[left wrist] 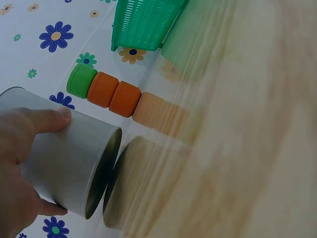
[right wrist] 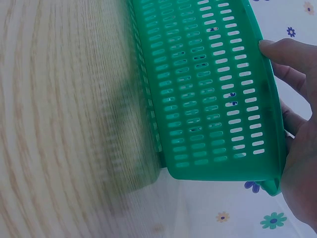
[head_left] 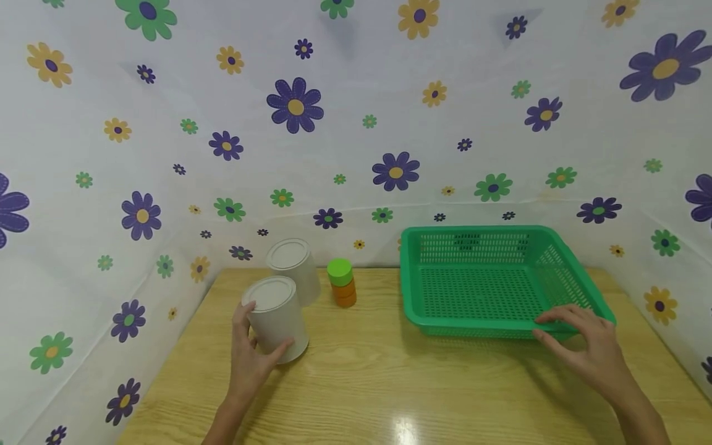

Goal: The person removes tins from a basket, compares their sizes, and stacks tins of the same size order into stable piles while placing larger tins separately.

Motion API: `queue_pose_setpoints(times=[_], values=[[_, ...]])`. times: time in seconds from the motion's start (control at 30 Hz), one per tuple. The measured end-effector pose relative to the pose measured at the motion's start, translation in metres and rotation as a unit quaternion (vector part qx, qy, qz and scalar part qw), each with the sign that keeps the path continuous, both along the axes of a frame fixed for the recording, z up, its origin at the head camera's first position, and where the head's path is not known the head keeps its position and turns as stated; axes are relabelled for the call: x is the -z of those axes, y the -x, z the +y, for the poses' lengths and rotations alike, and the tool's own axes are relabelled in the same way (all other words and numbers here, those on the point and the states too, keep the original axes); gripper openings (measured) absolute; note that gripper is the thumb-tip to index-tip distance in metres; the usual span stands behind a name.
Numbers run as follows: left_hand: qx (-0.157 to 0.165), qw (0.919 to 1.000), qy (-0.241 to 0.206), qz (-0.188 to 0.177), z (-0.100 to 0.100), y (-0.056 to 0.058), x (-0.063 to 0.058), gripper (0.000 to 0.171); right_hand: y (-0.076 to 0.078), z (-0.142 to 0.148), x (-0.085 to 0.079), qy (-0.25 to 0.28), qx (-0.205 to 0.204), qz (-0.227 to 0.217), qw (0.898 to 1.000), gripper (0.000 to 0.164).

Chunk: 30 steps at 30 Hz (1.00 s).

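My left hand point(head_left: 248, 361) grips a grey-white can point(head_left: 278, 327) round its side, thumb on the near right and fingers on the left. The can stands bottom-up; in the left wrist view its dark open end faces the table, with the rim close over its reflection. A second, similar can point(head_left: 303, 278) is just behind, partly hidden. To their right stands a small stack point(head_left: 342, 290) of two orange round pieces topped by a green one. My right hand point(head_left: 597, 352) pinches the near rim of a green perforated basket point(head_left: 473, 326), close to its right corner.
The light wooden table point(head_left: 378, 383) carries all these things. Behind and at both sides hangs a white cloth point(head_left: 345, 68) printed with flowers. The basket sits at the back right, close to the cloth.
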<state>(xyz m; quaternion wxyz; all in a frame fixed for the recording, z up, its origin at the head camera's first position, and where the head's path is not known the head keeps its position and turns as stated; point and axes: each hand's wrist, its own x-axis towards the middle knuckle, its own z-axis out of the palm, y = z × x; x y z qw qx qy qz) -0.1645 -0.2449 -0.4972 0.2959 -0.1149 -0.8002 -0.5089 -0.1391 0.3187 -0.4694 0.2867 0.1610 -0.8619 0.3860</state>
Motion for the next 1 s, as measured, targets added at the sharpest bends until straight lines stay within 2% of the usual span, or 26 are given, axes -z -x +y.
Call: queue_pose_setpoints(times=[0.07,0.17,0.27,0.4,0.63,0.77,0.87,1.0], values=[[-0.008,1.0,0.002,-0.005,-0.004,0.003,0.008,0.109,0.0,0.0,0.0,0.001,0.0,-0.001,1.0,0.037],[-0.027,0.9996,0.008,-0.005,-0.009,0.003,0.011,0.107,0.001,-0.001,0.0,0.004,-0.002,0.0,1.0,0.037],[-0.042,0.999,0.015,0.0,-0.004,-0.006,-0.003,0.101,0.001,-0.002,-0.001,0.009,-0.006,-0.002,1.0,0.037],[-0.045,0.9988,0.02,0.004,0.005,-0.016,-0.02,0.096,-0.001,-0.002,-0.004,0.009,-0.006,-0.008,1.0,0.036],[-0.049,0.9987,0.015,-0.001,0.005,-0.02,-0.02,0.094,-0.003,-0.002,-0.002,0.009,-0.007,-0.009,1.0,0.037],[-0.058,0.9983,0.011,-0.003,0.003,-0.022,-0.014,0.096,0.0,-0.002,-0.002,0.007,-0.011,-0.011,1.0,0.037],[-0.061,0.998,0.011,0.001,-0.003,-0.017,-0.003,0.1,0.001,-0.002,-0.001,-0.001,-0.009,-0.014,1.0,0.036],[-0.048,0.9986,0.018,0.009,-0.011,-0.011,0.011,0.102,0.001,-0.001,0.0,-0.018,-0.003,-0.003,1.0,0.038]])
